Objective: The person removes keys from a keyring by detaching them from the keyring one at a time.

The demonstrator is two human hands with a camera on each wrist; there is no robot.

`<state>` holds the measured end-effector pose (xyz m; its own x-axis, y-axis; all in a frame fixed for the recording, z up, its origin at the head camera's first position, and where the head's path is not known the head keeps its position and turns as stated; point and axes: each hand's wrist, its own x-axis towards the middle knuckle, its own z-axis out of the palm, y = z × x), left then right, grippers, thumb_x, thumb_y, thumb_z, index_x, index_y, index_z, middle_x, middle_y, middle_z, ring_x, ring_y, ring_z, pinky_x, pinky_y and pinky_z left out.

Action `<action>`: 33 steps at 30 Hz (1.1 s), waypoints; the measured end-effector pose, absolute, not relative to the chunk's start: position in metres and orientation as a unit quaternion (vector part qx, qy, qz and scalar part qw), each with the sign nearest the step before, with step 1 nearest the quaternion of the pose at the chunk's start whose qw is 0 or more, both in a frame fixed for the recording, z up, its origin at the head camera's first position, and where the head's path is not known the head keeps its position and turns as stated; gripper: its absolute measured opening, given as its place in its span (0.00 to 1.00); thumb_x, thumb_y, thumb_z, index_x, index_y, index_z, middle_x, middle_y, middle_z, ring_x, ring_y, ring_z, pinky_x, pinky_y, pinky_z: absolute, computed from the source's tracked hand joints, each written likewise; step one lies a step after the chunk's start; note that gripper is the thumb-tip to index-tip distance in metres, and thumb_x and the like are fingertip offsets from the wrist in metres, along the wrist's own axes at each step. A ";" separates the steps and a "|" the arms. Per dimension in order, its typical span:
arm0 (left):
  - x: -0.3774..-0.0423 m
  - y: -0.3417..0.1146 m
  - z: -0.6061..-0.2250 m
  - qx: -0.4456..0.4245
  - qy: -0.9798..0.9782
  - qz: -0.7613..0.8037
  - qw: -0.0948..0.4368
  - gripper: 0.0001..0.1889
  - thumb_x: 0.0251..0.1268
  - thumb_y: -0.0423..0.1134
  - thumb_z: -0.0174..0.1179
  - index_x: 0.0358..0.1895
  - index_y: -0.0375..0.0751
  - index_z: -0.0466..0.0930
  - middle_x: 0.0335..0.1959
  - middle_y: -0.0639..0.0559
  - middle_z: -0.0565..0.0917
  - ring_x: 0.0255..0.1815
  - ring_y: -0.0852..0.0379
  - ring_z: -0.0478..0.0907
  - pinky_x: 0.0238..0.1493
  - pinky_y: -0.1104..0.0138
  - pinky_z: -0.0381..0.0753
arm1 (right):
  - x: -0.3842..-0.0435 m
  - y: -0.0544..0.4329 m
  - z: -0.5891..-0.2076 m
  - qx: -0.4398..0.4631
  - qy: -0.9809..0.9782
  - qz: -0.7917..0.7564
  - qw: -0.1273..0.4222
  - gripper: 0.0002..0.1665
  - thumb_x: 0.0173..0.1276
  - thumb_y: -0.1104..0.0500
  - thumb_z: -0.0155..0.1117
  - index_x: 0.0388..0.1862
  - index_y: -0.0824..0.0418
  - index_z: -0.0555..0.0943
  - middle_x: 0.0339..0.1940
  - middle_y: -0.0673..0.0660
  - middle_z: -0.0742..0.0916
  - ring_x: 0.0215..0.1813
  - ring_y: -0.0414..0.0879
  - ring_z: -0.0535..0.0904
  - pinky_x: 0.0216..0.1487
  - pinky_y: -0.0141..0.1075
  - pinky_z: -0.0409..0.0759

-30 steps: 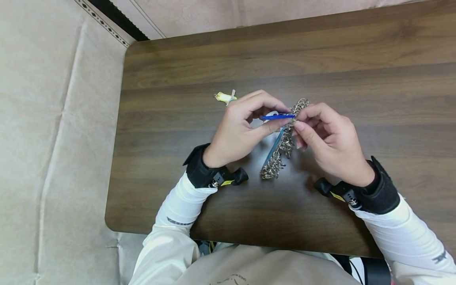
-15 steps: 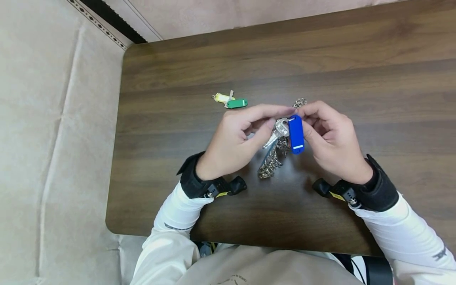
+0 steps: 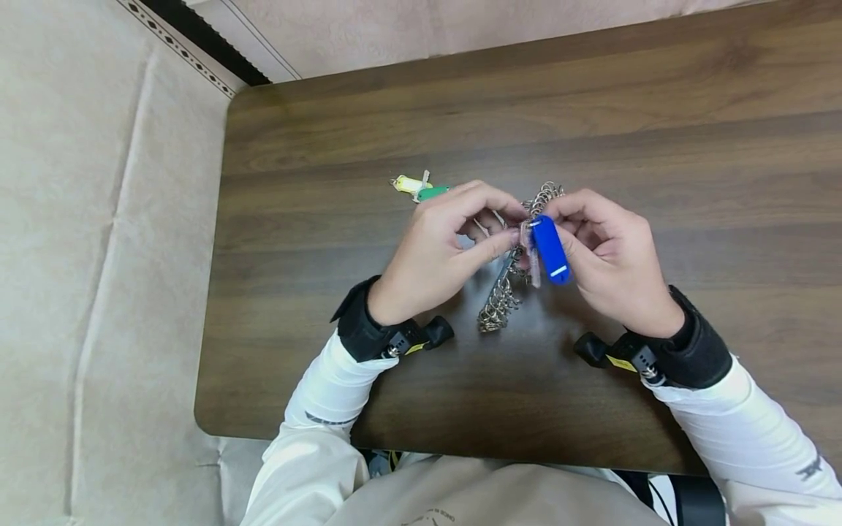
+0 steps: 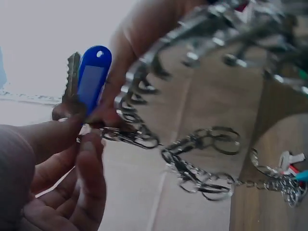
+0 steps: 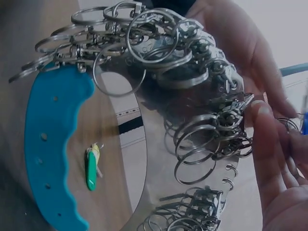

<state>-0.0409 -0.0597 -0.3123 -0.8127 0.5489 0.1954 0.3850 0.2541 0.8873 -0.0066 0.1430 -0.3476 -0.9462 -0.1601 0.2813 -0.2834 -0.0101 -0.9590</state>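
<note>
A metal key holder [image 5: 159, 130] with a teal grip [image 5: 48, 144] stands on edge between the hands, its rim hung with several split rings and small clips. Beside that rim hangs a blue key tag [image 3: 550, 250] together with a key [image 4: 72, 77]. My left hand [image 3: 454, 237] pinches the key near its head, where a small ring joins it to the tag. Opposite, my right hand [image 3: 608, 252] has thumb and index finger pinched at the holder's rim, right beside the tag's top. Fingers partly hide the small ring.
A yellow key tag [image 3: 412, 184] and a green key tag [image 3: 432, 193] lie with a key on the wooden table [image 3: 316, 219], just beyond the left hand. Padded beige walls border the table's left and far sides.
The left hand first held the blue tag flat, then let it hang down. Its fingertips have shifted to the key, which has turned toward the tag. The right hand stays nearly in place.
</note>
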 end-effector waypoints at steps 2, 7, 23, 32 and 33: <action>-0.042 -0.059 -0.314 0.306 0.800 0.512 0.067 0.08 0.68 0.28 0.64 0.46 0.30 0.84 0.42 0.43 0.85 0.39 0.59 0.81 0.43 0.72 0.82 | -0.006 0.142 -0.347 0.147 -0.715 0.682 0.048 0.07 0.72 0.72 0.61 0.41 0.80 0.78 0.32 0.40 0.86 0.28 0.33 0.80 0.27 0.23 0.76; -0.042 -0.060 -0.316 0.336 0.804 0.490 0.012 0.03 0.67 0.27 0.64 0.41 0.30 0.84 0.36 0.44 0.84 0.37 0.57 0.80 0.44 0.74 0.81 | -0.005 0.143 -0.344 0.126 -0.687 0.716 0.004 0.08 0.74 0.73 0.56 0.45 0.72 0.82 0.36 0.49 0.87 0.33 0.39 0.81 0.35 0.24 0.79; -0.040 -0.056 -0.320 0.394 0.801 0.450 -0.036 0.04 0.70 0.31 0.64 0.40 0.33 0.85 0.37 0.45 0.85 0.38 0.58 0.80 0.46 0.76 0.80 | 0.001 0.133 -0.334 0.113 -0.708 0.698 -0.010 0.07 0.71 0.71 0.62 0.47 0.70 0.77 0.39 0.53 0.84 0.34 0.42 0.81 0.35 0.27 0.79; -0.045 -0.062 -0.316 0.363 0.789 0.496 0.018 0.05 0.65 0.32 0.68 0.40 0.33 0.87 0.35 0.46 0.86 0.37 0.61 0.82 0.44 0.74 0.82 | 0.000 0.138 -0.340 0.193 -0.693 0.693 0.034 0.11 0.73 0.68 0.61 0.46 0.77 0.74 0.41 0.52 0.84 0.30 0.41 0.82 0.35 0.27 0.83; -0.045 -0.063 -0.315 0.362 0.791 0.493 0.017 0.05 0.65 0.32 0.68 0.40 0.34 0.87 0.35 0.47 0.86 0.37 0.61 0.82 0.43 0.74 0.82 | 0.000 0.138 -0.340 0.195 -0.691 0.695 0.030 0.11 0.73 0.68 0.61 0.46 0.77 0.74 0.41 0.52 0.84 0.30 0.41 0.83 0.35 0.27 0.83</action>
